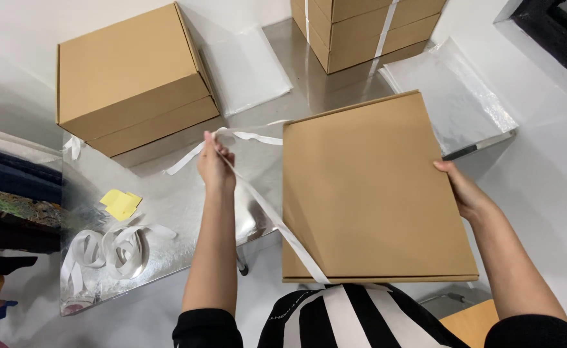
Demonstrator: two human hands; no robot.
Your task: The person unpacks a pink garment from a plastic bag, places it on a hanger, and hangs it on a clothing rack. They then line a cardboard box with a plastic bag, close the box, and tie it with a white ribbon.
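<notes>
At the bench's near edge, a flat brown cardboard box (374, 193) lies partly overhanging toward the person's striped black-and-white top (341, 319). The right hand (464, 190) braces the box's right side, fingers against its edge, so that grip is closed lightly on the box. A long white strap (277, 222) runs out from under the box's near edge and slants up across its left side to the left hand (216, 164), which pinches it between fingertips just left of the box's far-left corner; a loose end trails beyond toward the middle of the shiny metal bench (167, 193).

The step in hand looks like tying or banding the box. The next move would seem to call for keeping the strap taut while bringing it over the lid, with the right hand holding the box square.

Near the bench's left edge sit coiled white straps (113, 248) and small yellow paper squares (121, 204). Farther back, at the far-left corner, stands a larger closed brown cardboard box (129, 71), with clear plastic bags (248, 67) beside it. Along the far edge is a stack of strapped brown boxes (367, 29), and more clear plastic bags (451, 103) lie at the far-right corner.
</notes>
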